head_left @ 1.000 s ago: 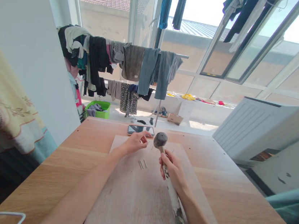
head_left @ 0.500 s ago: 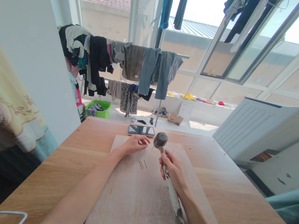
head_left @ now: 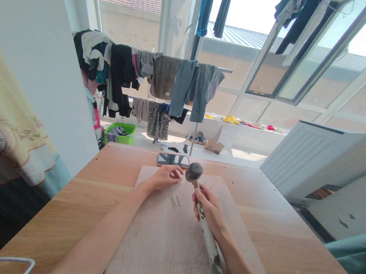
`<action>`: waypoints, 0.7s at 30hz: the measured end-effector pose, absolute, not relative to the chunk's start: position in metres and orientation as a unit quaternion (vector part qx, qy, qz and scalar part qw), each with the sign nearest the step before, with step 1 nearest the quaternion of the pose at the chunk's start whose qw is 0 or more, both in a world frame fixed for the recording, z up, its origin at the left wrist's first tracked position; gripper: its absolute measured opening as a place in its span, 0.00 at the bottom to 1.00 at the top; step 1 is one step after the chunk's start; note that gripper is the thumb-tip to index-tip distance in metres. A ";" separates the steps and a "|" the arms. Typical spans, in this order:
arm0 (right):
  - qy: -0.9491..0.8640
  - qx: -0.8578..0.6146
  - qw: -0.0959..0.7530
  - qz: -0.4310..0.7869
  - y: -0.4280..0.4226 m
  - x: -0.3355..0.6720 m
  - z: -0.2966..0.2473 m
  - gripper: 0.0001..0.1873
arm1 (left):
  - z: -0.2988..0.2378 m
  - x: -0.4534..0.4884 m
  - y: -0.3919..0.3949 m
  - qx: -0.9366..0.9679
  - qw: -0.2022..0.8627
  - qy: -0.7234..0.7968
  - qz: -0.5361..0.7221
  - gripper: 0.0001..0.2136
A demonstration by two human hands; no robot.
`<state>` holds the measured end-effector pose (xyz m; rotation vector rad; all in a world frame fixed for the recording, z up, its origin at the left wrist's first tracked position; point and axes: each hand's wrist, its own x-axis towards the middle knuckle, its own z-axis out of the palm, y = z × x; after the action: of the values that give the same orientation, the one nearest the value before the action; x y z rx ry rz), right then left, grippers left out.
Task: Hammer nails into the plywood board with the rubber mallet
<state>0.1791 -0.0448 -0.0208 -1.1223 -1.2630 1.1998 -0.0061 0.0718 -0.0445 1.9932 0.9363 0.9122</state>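
Observation:
My right hand (head_left: 210, 204) is closed around the worn, pale handle of a mallet (head_left: 194, 172). Its dark, rounded head is raised over the far part of a pale wooden board (head_left: 152, 249). Just left of the head, my left hand (head_left: 166, 177) has its thumb and fingers curled together near the board; anything between the fingertips is too small to make out. A thin nail (head_left: 186, 182) shows beside those fingertips, partly behind the mallet head. Another thin nail (head_left: 212, 186) stands beyond my right hand. Three loose nails (head_left: 175, 201) lie on the board between my forearms.
The board rests on a wooden table (head_left: 94, 206). A phone (head_left: 173, 160) lies at the table's far edge. A white cable (head_left: 11, 259) is at the near left corner. Beyond the table stand a laundry rack with clothes (head_left: 186, 84) and a green basket (head_left: 130, 137).
The mallet head has shifted slightly left, toward my left hand, and my right hand has moved with it. My left hand and the loose nails stay almost in place.

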 end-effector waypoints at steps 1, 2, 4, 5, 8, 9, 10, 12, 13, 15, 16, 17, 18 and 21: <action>-0.525 -0.464 0.509 0.499 -0.045 0.178 -0.021 0.17 | -0.044 -0.006 0.072 0.776 0.371 0.364 0.357 0.11; -0.527 -0.461 0.509 0.501 -0.045 0.177 -0.021 0.18 | -0.044 -0.006 0.072 0.776 0.372 0.364 0.357 0.12; -0.529 -0.456 0.507 0.505 -0.044 0.176 -0.022 0.18 | -0.044 -0.006 0.072 0.774 0.375 0.366 0.356 0.14; -0.530 -0.453 0.505 0.508 -0.044 0.175 -0.022 0.18 | -0.044 -0.006 0.072 0.773 0.376 0.368 0.355 0.14; -0.533 -0.450 0.497 0.516 -0.044 0.173 -0.024 0.17 | -0.044 -0.006 0.073 0.771 0.378 0.373 0.353 0.15; -0.534 -0.450 0.494 0.518 -0.044 0.173 -0.025 0.17 | -0.045 -0.006 0.073 0.770 0.378 0.373 0.353 0.16; -0.536 -0.450 0.491 0.519 -0.044 0.172 -0.025 0.17 | -0.045 -0.006 0.073 0.770 0.377 0.374 0.353 0.16; -0.540 -0.448 0.491 0.517 -0.044 0.172 -0.025 0.17 | -0.045 -0.006 0.073 0.770 0.377 0.375 0.352 0.16; -0.541 -0.446 0.493 0.516 -0.044 0.172 -0.025 0.17 | -0.044 -0.006 0.072 0.770 0.378 0.374 0.353 0.16; -0.542 -0.443 0.497 0.513 -0.045 0.172 -0.023 0.17 | -0.044 -0.006 0.072 0.771 0.380 0.371 0.353 0.16; -0.543 -0.442 0.496 0.513 -0.045 0.172 -0.023 0.17 | -0.044 -0.006 0.072 0.772 0.379 0.369 0.353 0.16; -0.545 -0.441 0.493 0.514 -0.045 0.172 -0.023 0.17 | -0.044 -0.006 0.072 0.773 0.376 0.368 0.353 0.16; -0.547 -0.441 0.489 0.516 -0.045 0.172 -0.023 0.18 | -0.044 -0.006 0.073 0.775 0.372 0.368 0.354 0.16; -0.551 -0.441 0.485 0.517 -0.045 0.172 -0.024 0.18 | -0.044 -0.007 0.074 0.778 0.366 0.367 0.354 0.17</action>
<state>0.1716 -0.0449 -0.0241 -1.0727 -1.3422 1.2582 -0.0067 0.0738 -0.0443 1.9998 0.9438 0.9108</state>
